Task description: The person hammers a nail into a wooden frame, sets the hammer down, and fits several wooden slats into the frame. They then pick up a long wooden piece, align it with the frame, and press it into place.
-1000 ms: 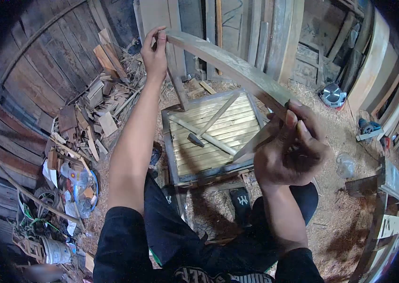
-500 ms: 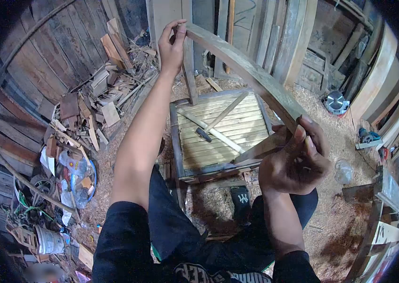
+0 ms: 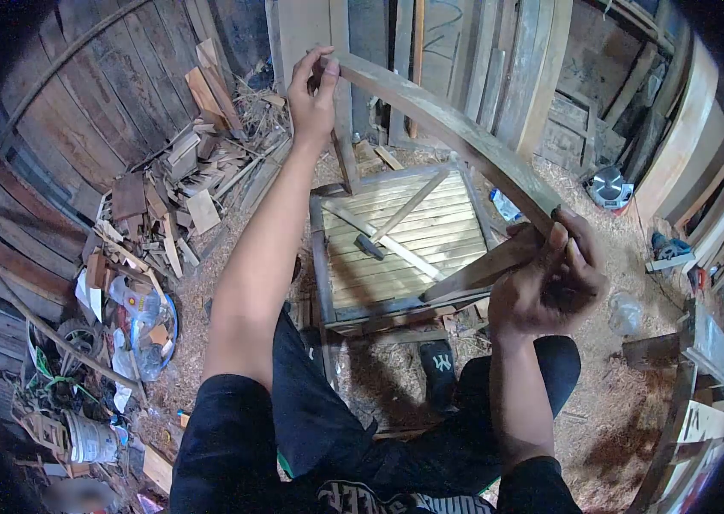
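My left hand (image 3: 314,96) grips the far left end of a long wooden rail (image 3: 456,133), its thumb and fingers closed on the wood. At the near right end, the fingers of my right hand (image 3: 549,283) are curled around the same rail. Beneath it stands a wooden frame with a slatted panel (image 3: 358,278). A left post (image 3: 346,163) and a right post (image 3: 482,267) rise from this frame toward the rail ends. My right hand covers the top of the right post. On the slats lie a hammer (image 3: 369,248) and a pale wooden strip (image 3: 413,259), crossing each other.
Wood offcuts (image 3: 178,206) are heaped at left, above a blue-rimmed basin (image 3: 172,330) of scraps. Boards (image 3: 542,77) lean at the back. A round metal-topped tool (image 3: 609,187) and a power tool (image 3: 669,247) sit on the shavings-covered floor at right.
My left hand and its rail end have come down slightly. My right hand has shifted a little to the right with the other end. The hammer and frame stay put.
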Demonstrator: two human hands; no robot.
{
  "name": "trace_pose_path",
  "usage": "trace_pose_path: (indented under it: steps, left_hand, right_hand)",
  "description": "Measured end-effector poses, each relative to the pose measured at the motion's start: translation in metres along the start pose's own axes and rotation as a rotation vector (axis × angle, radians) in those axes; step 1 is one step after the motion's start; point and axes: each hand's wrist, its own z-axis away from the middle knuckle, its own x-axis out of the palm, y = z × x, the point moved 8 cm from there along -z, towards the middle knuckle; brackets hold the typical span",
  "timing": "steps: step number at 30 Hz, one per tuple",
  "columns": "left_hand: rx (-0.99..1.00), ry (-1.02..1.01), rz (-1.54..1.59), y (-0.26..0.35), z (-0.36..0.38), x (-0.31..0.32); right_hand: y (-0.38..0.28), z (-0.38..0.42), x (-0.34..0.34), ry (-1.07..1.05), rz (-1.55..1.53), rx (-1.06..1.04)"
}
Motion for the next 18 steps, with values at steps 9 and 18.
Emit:
trace_pose_path:
  steps: [9, 18]
  left_hand:
    - [-0.018, 0.090, -0.043, 0.008, 0.005, -0.016]
    - [0.066, 0.169, -0.168, 0.008, 0.017, -0.034]
  right_hand:
    - [0.031, -0.018, -0.001, -0.062, 0.021, -0.064]
    - [0.056, -0.046, 0.012, -0.027, -0.040, -0.073]
